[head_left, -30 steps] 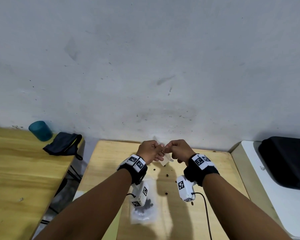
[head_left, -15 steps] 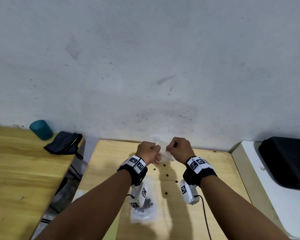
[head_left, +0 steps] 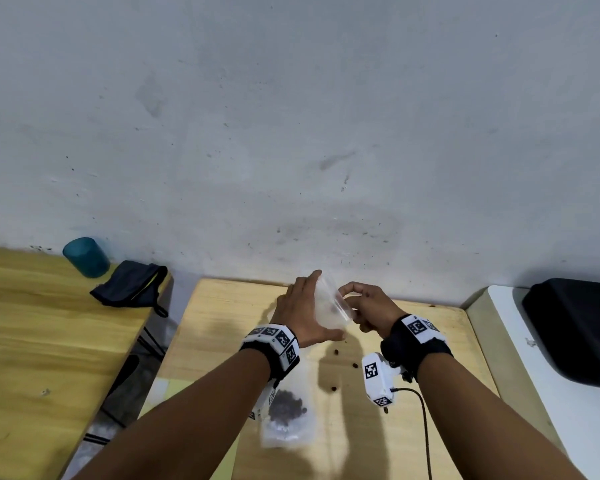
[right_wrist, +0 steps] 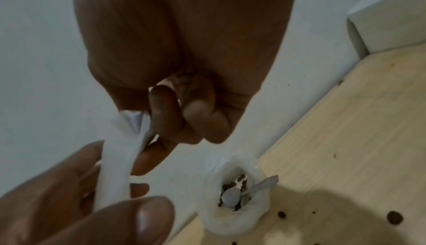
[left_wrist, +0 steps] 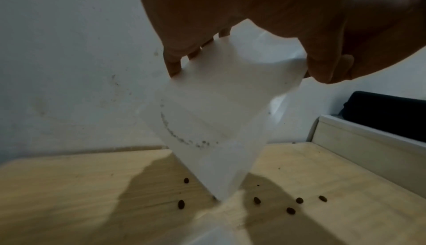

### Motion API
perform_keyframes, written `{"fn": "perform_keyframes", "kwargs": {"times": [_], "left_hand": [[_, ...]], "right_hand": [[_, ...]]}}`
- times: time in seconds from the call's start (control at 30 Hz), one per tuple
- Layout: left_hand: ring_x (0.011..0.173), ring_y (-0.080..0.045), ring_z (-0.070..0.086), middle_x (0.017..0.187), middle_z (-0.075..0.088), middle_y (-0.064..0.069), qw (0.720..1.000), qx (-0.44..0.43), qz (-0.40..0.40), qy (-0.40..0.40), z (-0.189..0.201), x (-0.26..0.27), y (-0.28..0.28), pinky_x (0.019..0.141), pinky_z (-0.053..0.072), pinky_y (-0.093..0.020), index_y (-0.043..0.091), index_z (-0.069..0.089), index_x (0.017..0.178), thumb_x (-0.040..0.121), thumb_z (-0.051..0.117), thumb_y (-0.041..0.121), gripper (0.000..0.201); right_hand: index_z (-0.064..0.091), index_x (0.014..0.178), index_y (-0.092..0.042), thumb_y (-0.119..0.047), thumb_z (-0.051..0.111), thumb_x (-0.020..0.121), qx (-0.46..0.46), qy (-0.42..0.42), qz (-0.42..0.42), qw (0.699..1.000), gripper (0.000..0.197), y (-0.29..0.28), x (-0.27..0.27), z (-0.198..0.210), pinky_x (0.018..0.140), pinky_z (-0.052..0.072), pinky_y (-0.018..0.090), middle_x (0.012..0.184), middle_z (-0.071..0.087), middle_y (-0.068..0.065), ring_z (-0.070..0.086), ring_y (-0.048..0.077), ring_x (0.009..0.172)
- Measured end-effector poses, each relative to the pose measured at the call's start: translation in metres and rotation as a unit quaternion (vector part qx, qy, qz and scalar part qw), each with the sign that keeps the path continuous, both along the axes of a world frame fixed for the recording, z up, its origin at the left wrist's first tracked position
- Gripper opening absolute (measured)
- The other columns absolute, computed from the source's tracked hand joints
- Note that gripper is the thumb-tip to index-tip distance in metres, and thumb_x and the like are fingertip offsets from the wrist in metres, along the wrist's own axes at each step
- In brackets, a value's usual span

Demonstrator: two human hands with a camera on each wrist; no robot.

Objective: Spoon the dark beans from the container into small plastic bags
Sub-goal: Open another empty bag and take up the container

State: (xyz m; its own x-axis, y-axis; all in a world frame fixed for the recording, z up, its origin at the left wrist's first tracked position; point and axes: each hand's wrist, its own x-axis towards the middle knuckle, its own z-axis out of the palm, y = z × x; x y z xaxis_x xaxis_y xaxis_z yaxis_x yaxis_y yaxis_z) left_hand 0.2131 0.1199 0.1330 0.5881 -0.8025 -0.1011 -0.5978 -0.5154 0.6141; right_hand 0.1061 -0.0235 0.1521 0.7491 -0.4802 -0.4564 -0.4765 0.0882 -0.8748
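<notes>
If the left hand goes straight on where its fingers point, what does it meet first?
Probably the wall, beyond the table's far edge; the small plastic bag in the left hand travels with it.

Empty bag (left_wrist: pixel 214 121): small, translucent white plastic, held above the table (head_left: pixel 222 323) with the mouth uppermost and one bottom corner pointing down. The left hand (head_left: pixel 305 313) pinches one side of the mouth and the right hand (head_left: pixel 371 306) pinches the other.

Filled bag (head_left: pixel 288 417): lies flat on the near part of the table, with a cluster of dark beans inside.

Container (right_wrist: pixel 235 203): white, soft-walled, open-topped, standing at the far edge of the table. It holds a few dark beans and a pale spoon (right_wrist: pixel 253 188), bowl inside, handle over the rim.

Loose beans (left_wrist: pixel 181 204): scattered on the middle of the table.
</notes>
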Motion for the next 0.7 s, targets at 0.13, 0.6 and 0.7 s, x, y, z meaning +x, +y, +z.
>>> {"fn": "perform_keyframes", "kwargs": {"times": [0.13,0.6,0.7], "left_hand": [[0.125,-0.019,0.038,0.137,0.035,0.006,0.998,0.022,-0.045,-0.042,-0.002,-0.001,0.001,0.103,0.037,-0.042,0.034,0.01,0.144,0.044,0.078,0.061,0.123],[0.124,-0.021,0.039,0.142,0.033,0.004,0.994,0.007,-0.102,-0.045,-0.022,-0.006,0.01,0.103,0.037,-0.034,0.027,0.015,0.149,0.061,0.076,0.048,0.109],[0.127,-0.016,0.043,0.142,0.041,0.006,0.997,-0.022,-0.08,-0.003,-0.031,-0.004,0.011,0.104,0.037,-0.031,0.026,0.03,0.145,0.064,0.077,0.052,0.097]], "right_hand": [[0.07,0.1,-0.014,-0.002,0.051,0.083,-0.007,0.035,0.065,0.997,0.028,0.0,-0.004,0.002,0.047,0.017,0.021,0.055,0.041,0.001,0.027,0.013,0.044],[0.059,0.062,-0.032,-0.023,0.057,0.074,-0.277,0.05,0.115,0.953,0.015,0.011,0.008,-0.025,0.065,0.047,0.027,0.069,0.062,0.002,0.055,0.016,0.065],[0.061,0.064,-0.035,-0.014,0.06,0.082,-0.27,0.085,0.119,0.952,0.027,0.012,0.008,-0.029,0.066,0.044,0.023,0.071,0.063,-0.003,0.057,0.014,0.067]]}}
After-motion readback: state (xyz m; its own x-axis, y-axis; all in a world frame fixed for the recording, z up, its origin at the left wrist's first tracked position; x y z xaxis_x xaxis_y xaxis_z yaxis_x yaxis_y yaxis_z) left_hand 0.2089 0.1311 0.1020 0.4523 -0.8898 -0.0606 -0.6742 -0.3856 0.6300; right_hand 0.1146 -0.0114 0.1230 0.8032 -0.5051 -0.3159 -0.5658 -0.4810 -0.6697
